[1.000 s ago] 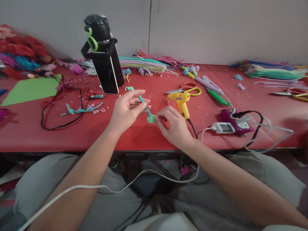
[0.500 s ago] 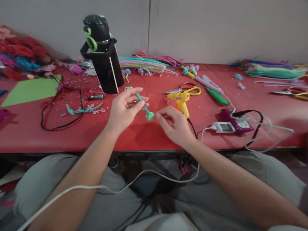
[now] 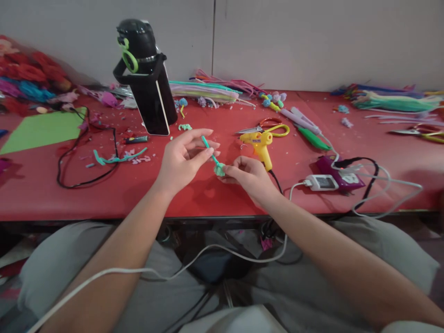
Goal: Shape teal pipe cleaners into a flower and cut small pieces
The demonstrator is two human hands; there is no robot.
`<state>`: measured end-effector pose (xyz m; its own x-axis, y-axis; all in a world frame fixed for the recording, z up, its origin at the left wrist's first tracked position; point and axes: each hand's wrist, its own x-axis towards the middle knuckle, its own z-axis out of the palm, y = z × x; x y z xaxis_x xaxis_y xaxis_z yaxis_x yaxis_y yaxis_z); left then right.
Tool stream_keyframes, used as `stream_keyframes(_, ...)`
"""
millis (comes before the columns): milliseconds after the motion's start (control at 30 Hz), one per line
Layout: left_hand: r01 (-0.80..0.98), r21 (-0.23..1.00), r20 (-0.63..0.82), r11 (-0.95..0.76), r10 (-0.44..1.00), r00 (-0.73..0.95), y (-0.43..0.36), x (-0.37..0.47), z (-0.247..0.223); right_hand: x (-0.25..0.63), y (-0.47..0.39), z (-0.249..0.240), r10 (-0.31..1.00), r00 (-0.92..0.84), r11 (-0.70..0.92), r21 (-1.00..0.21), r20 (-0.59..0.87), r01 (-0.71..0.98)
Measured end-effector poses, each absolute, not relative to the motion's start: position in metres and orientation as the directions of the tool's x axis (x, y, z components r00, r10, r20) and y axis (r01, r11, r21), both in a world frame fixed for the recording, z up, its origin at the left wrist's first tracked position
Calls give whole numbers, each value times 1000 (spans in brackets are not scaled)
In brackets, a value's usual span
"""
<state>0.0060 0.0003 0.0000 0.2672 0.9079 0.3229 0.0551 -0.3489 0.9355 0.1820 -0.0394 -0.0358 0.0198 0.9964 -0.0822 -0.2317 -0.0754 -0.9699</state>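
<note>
The red counter [image 3: 197,199] lay open along its near edge between the left forearm [image 3: 138,231] and right forearm [image 3: 312,231], but farther out the yellow glue gun [image 3: 262,150] (scissors [image 3: 282,131] just beyond it) and tall black bottle [image 3: 138,41] stood in the way, with a looped black cable [image 3: 71,187] at left.

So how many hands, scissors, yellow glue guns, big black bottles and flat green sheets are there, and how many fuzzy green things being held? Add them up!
Left hand and right hand: 2
Middle scissors and right-hand scissors: 2
Yellow glue gun: 1
Black bottle: 1
Green sheet: 1
Held fuzzy green piece: 1
Total: 8
</note>
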Motion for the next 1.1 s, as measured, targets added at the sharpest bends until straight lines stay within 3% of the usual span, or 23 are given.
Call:
stream_keyframes(433, 3, 927, 358, -374, 889, 285, 1, 6, -3, 181, -40, -36, 995, 18, -87, -963, -94, -254)
stream_keyframes(700, 50, 923, 370, -382, 915, 159, 1, 16, -8, 181, -40, -42, 1000, 10, -18, -976, -20, -217)
stream_keyframes(833, 75, 915, 387, -395, 916, 104, 7, 12, -8, 188, -39, -37, 998, -66, -22, -1000, -22, 6)
stream_keyframes(933, 103, 918, 373, -382, 923, 99, 10, 5, -7, 205, -38, -21, 999, -54, 27, -938, 9, 345)
stream_keyframes(967, 108, 920, 368, -378, 924, 105, 11, 3, -6, 213, -38, -14, 999, -45, 41, -853, 20, 520)
stream_keyframes(1033, 109, 921, 362, -375, 924, 124, 12, 0, -6, 231, -37, 1, 1000, -6, 7, -565, 4, 825)
stream_keyframes(1100, 105, 918, 365, -382, 919, 146, 13, -1, -7, 249, -35, 12, 996, 58, -79, -347, -72, 935)
